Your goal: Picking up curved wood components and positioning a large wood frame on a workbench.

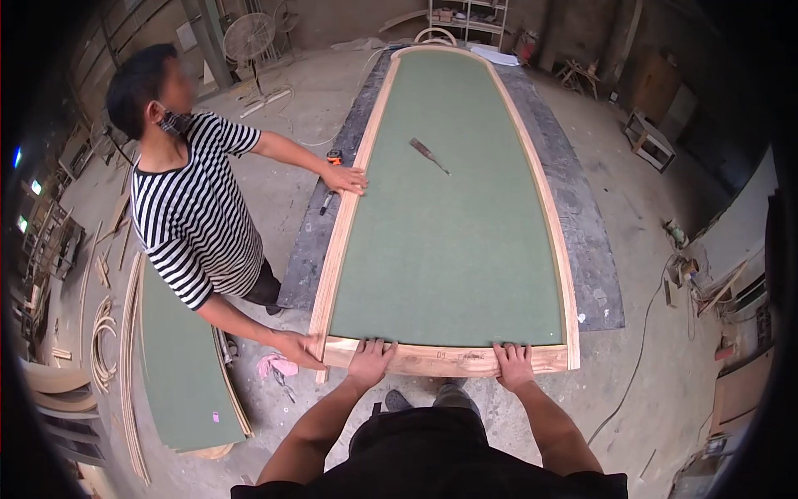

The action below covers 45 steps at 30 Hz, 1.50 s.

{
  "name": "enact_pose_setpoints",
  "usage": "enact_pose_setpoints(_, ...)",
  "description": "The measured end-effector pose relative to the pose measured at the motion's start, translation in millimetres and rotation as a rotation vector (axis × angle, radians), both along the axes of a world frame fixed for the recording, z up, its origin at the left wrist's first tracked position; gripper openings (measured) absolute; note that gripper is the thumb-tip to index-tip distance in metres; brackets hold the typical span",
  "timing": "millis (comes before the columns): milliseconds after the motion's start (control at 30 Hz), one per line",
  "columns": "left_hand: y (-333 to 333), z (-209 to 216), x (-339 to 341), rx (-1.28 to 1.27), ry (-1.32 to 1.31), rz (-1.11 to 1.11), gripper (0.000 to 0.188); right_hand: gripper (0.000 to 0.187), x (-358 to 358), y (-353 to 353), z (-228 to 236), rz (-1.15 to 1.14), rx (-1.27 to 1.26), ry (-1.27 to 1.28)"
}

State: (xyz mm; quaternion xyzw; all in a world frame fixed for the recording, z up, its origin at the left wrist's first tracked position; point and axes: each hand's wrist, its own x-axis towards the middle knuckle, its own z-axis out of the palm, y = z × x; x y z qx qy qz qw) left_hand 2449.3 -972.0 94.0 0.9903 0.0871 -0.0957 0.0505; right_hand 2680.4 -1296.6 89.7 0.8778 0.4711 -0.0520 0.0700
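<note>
A long green panel (449, 249) with an arched far end lies on the workbench, edged by pale wooden strips. Across its near end runs a wooden rail (432, 361) with faint pencil marks. My left hand (371, 363) grips this rail near its left end, fingers over the top. Toward the right end my right hand (514, 364) grips it the same way. A co-worker's hand (301, 348) rests on the near left corner, the other hand (345, 180) on the left side strip. A slim chisel-like hand tool (430, 155) lies on the panel.
The dark bench top (586, 249) shows along both sides. An orange and black tape measure (334, 156) and a black marker-like item (325, 204) lie at its left. The co-worker (199, 191) stands left, beside another green panel (179, 366). A cable (636, 366) crosses the floor at right.
</note>
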Motion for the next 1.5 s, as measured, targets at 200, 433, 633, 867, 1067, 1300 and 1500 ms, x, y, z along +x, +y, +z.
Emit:
enact_pose_setpoints(200, 2, -24, -4, 0.08, -0.121, 0.024, 0.075, 0.097, 0, 5, 0, -0.013, -0.031, 0.007)
enact_pose_setpoints(433, -2, -10, 0, 0.001, -0.02, 0.048, 0.05, 0.095, 0, 4, -10, -0.033, -0.044, 0.016)
enact_pose_setpoints(633, -1, -21, -2, -0.034, -0.029, 0.077, 0.071, 0.097, 0, 4, -14, -0.004, 0.007, -0.044)
enact_pose_setpoints(867, -3, -17, 1, -0.037, -0.031, 0.106, 0.066, 0.095, 0, 7, -10, -0.068, -0.049, 0.038)
enact_pose_setpoints(1067, -1, -11, 0, -0.013, -0.018, 0.079, 0.053, 0.095, -2, 8, -10, -0.064, -0.054, 0.036)
enact_pose_setpoints(1300, -1, -8, 2, -0.011, 0.001, 0.068, 0.052, 0.092, -2, 8, -10, -0.067, -0.046, 0.032)
enact_pose_setpoints(1500, 0, -11, 3, -0.017, -0.001, 0.083, 0.057, 0.092, -1, 8, -10, -0.075, -0.037, 0.042)
